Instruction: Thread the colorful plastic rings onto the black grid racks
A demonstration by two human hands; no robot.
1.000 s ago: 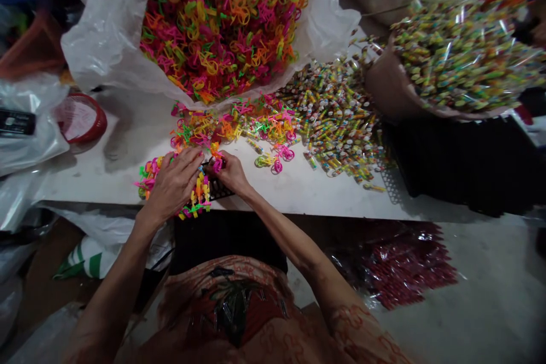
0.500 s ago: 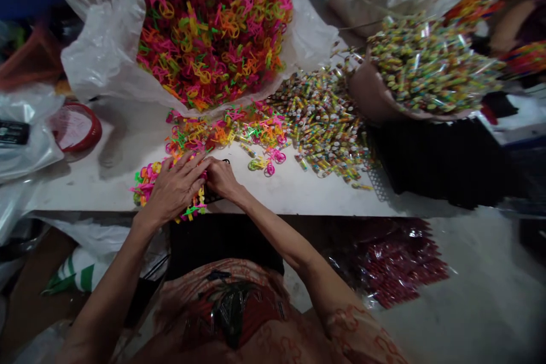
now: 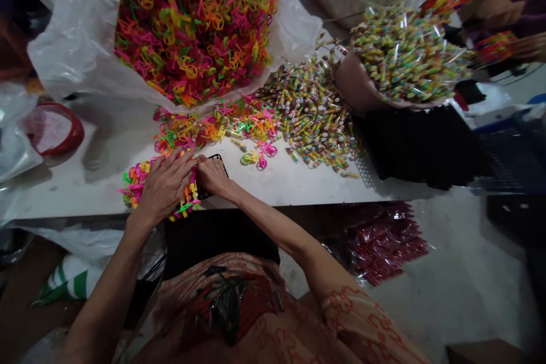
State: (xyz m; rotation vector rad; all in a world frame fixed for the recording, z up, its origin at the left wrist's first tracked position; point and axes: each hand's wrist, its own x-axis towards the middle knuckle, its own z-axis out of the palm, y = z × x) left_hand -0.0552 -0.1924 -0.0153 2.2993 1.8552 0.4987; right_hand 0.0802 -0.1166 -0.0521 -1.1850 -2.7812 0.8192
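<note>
My left hand [image 3: 167, 182] lies with its fingers stretched over bright plastic pieces [image 3: 133, 179] in pink, yellow, orange and green. These sit in close rows along a black grid tray [image 3: 218, 159] at the table's front edge. Against the left fingertips, my right hand [image 3: 212, 174] is closed over the tray's right part; whatever its fingers hold is hidden. Just beyond both hands, similar loose pieces [image 3: 174, 131] are heaped on the table, and a few pink and yellow ring-shaped ones [image 3: 261, 154] lie to the right.
A white plastic bag [image 3: 63, 62] full of the same pieces stands behind. Small shiny wrapped tubes [image 3: 315, 119] are piled on the table, with more in a pinkish basin [image 3: 354, 82]. Black grid sheets [image 3: 422, 145] are stacked right. A co-worker's hand [image 3: 529, 46] shows far right.
The view has swung to the right, so the table's things appear farther left. More of the black tray's corner shows beside my right hand. My left hand stays over the rows.
</note>
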